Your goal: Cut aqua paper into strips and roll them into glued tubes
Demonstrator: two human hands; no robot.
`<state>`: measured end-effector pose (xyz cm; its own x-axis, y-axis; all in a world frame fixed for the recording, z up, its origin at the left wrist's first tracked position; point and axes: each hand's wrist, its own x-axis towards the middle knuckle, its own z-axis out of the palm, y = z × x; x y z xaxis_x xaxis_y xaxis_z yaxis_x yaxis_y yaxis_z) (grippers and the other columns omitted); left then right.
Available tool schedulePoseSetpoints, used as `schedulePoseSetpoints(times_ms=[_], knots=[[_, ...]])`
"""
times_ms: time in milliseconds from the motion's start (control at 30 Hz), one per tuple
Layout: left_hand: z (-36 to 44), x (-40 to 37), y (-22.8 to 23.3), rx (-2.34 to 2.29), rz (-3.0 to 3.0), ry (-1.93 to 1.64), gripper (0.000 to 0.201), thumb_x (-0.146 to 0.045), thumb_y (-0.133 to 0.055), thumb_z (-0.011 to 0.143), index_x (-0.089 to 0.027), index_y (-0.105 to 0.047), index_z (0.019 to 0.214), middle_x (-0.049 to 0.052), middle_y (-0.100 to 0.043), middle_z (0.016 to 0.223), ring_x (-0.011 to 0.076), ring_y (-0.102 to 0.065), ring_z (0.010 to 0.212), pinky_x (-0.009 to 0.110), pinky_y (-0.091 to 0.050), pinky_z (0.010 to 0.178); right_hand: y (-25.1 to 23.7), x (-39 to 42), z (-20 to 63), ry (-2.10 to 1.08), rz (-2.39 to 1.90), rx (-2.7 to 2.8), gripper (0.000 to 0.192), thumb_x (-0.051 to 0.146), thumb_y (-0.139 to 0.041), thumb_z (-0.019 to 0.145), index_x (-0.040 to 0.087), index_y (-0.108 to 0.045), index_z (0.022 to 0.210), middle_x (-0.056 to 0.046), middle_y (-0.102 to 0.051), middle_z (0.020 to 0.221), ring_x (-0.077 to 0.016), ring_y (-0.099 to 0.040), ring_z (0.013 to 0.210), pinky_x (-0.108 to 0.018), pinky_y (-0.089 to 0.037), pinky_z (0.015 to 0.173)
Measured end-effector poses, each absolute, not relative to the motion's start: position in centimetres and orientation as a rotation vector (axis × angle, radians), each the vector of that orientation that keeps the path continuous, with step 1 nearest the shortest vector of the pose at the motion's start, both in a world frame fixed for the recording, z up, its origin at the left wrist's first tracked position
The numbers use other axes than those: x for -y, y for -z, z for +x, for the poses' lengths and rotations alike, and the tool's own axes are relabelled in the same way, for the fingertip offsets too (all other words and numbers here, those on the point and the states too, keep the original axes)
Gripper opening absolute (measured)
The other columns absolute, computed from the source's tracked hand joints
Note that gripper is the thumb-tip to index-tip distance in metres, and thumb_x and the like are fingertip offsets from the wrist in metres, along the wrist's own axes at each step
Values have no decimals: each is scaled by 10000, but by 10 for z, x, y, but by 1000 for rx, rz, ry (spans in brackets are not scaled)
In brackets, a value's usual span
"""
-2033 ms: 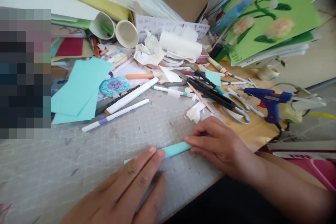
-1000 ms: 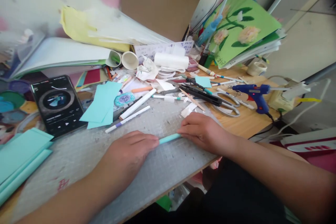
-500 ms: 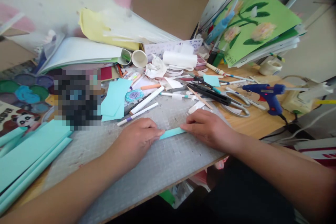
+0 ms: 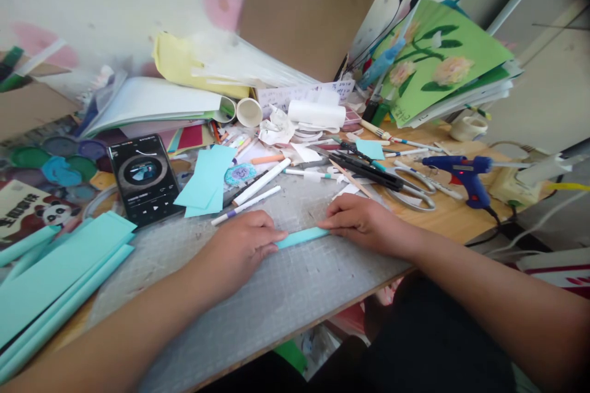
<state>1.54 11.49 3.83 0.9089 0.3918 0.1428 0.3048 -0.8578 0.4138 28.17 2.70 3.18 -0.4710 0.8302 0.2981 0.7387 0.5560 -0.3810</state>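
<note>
A narrow turquoise paper strip point(image 4: 302, 237), which looks folded or rolled, stretches between my two hands just over the grey cutting mat point(image 4: 221, 331). My left hand point(image 4: 246, 245) pinches its left end between thumb and fingers. At the other end, my right hand point(image 4: 362, 221) is closed on the strip in the same way. Fingers hide both tips of the paper. Beyond my left hand lie a white pen with a purple band point(image 4: 246, 206) and some turquoise paper pieces point(image 4: 207, 181).
Turquoise sheets and rolls point(image 4: 64, 282) lie at the left, near a phone point(image 4: 144, 181). Scissors point(image 4: 410, 187) and a blue glue gun point(image 4: 465, 175) with a cord are at the right. Pens and paper scraps crowd the back. The table's front edge point(image 4: 322, 319) runs below my hands.
The camera view has shifted slightly. My hands keep hold of the strip, and a little more of it shows between them.
</note>
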Motion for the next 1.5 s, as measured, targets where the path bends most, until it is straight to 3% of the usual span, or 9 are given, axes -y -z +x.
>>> schedulePoseSetpoints(times_ms=[200, 333, 500, 600, 800, 1500], knots=[[14, -112, -43, -501, 2738, -273, 343, -174, -391, 930, -210, -710, 1053, 54, -632, 860, 181, -583, 764, 286, -469, 657, -36, -23, 285, -182, -1307, 2443, 298, 146, -473, 961, 260, -712, 1098, -60, -608, 900, -165, -568, 807, -297, -484, 702], [12, -111, -40, -458, 2777, -295, 342, -169, -392, 944, -199, -668, 1144, 71, -629, 960, 204, -574, 866, 337, -479, 750, -35, -19, 284, -70, -1284, 2510, 271, 266, -486, 973, 207, -682, 1151, -92, -603, 929, -201, -540, 829, -336, -473, 722], [14, -110, -37, -382, 2813, -357, 373, -124, -359, 940, -176, -650, 1168, 98, -600, 1072, 230, -543, 967, 385, -462, 828, -34, -21, 280, 73, -1279, 2522, 297, 244, -427, 992, 175, -708, 1056, -95, -621, 857, -210, -521, 772, -346, -443, 679], [17, -109, -39, -370, 2823, -355, 300, -181, -397, 967, -158, -660, 1109, 96, -602, 1034, 242, -537, 947, 407, -460, 822, -36, -23, 279, 96, -1269, 2546, 302, 189, -413, 981, 162, -711, 1028, -98, -634, 848, -213, -526, 766, -354, -451, 689], [19, -110, -35, -402, 2826, -355, 231, -302, -546, 948, -160, -641, 1101, 77, -603, 982, 234, -558, 881, 381, -478, 769, -34, -24, 281, 76, -1305, 2538, 298, 182, -414, 971, 174, -696, 1065, -101, -645, 894, -207, -561, 795, -335, -473, 680], [14, -101, -37, -569, 2729, -484, 194, -188, -473, 928, -180, -652, 1002, 56, -643, 923, 206, -591, 856, 349, -476, 757, -38, -21, 270, -219, -1396, 2351, 248, 172, -462, 960, 139, -706, 997, -101, -619, 849, -216, -567, 784, -348, -477, 690]])
